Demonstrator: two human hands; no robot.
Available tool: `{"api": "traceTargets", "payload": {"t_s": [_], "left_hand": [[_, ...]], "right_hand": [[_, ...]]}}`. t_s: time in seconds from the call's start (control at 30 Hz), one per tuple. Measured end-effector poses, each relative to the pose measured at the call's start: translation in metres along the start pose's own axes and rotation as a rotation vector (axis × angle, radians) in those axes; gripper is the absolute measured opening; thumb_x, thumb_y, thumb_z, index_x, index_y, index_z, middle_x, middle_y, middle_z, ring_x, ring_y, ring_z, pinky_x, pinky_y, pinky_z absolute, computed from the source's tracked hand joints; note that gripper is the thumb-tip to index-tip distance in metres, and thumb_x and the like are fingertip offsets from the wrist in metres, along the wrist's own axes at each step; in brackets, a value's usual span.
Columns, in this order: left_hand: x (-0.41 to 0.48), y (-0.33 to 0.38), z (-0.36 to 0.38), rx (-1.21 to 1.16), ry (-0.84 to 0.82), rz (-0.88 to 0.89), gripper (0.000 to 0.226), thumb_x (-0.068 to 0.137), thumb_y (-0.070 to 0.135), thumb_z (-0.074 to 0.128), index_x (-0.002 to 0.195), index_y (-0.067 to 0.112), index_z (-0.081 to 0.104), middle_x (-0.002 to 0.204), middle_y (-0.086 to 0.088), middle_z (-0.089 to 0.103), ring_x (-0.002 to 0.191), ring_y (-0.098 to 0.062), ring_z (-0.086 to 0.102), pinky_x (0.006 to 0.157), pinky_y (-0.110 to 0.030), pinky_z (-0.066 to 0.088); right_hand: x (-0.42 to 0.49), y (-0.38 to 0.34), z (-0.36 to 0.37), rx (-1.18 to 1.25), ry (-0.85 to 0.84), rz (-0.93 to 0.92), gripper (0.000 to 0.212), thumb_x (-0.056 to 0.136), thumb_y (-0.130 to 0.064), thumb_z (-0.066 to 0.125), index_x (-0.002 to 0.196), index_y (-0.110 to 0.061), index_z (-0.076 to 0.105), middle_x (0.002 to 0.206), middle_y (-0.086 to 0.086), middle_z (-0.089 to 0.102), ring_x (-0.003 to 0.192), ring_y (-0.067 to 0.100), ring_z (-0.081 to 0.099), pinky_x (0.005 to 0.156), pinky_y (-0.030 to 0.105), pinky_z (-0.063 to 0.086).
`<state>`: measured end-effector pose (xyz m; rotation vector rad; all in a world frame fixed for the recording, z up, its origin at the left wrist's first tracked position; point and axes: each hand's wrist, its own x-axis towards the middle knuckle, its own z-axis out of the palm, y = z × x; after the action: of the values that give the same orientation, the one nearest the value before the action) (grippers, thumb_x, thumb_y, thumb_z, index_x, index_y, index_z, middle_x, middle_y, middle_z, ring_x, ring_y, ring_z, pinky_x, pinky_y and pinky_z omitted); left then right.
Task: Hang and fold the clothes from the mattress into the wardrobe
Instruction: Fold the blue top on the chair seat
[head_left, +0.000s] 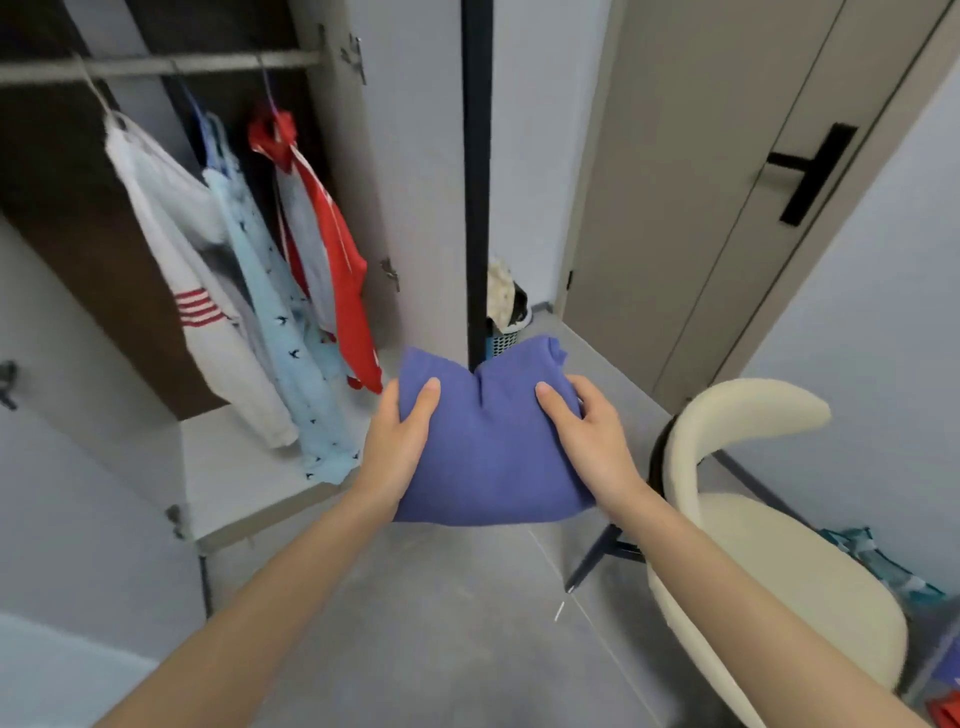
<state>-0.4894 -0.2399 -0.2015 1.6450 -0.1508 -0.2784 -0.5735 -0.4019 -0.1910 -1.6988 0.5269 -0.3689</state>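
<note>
A folded blue-purple garment (488, 447) is held in the air in front of the open wardrobe (156, 322). My left hand (400, 447) grips its left side, thumb on top. My right hand (592, 436) grips its right side the same way. On the wardrobe rail (156, 65) hang a white top with red stripes (192, 270), a light blue patterned garment (280, 322) and a red and grey jacket (332, 260). The wardrobe's pale bottom shelf (234, 478) lies below and left of the held garment.
The wardrobe door (415, 182) stands open just beyond the garment. A cream chair (753, 530) is close at the right. A small basket with cloth (506, 317) sits on the floor in the far corner, beside a closed room door (701, 182).
</note>
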Motion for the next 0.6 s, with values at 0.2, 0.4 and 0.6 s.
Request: {"api": "traceTargets", "payload": {"t_s": [0.2,0.4,0.6], "left_hand": [[0.014,0.046,-0.135,-0.032,0.166,0.083,0.02,0.095,0.041,0.051,0.113,0.033,0.052,0.111,0.013,0.062,0.104,-0.01,0.061,0.091,-0.032,0.048],[0.04,0.115,-0.234,-0.046,0.266,0.21,0.03,0.097,0.041,0.047,0.12,0.023,0.052,0.113,0.007,0.062,0.101,-0.012,0.062,0.085,-0.032,0.051],[0.089,0.192,-0.298,-0.02,0.356,0.376,0.025,0.099,0.038,0.045,0.117,0.022,0.05,0.113,0.004,0.059,0.1,-0.013,0.06,0.076,-0.026,0.049]], "right_hand": [[0.008,-0.074,0.121,0.011,-0.105,-0.118,0.021,0.096,-0.028,0.054,0.084,-0.011,0.055,0.078,0.001,0.057,0.072,0.014,0.052,0.07,0.029,0.041],[0.031,-0.158,0.206,0.049,-0.19,-0.254,0.022,0.098,-0.028,0.05,0.098,-0.007,0.058,0.09,0.003,0.062,0.079,0.016,0.056,0.075,0.03,0.045],[0.075,-0.249,0.267,0.084,-0.195,-0.421,0.016,0.098,-0.029,0.05,0.092,-0.016,0.059,0.087,-0.003,0.063,0.08,0.014,0.058,0.076,0.031,0.046]]}}
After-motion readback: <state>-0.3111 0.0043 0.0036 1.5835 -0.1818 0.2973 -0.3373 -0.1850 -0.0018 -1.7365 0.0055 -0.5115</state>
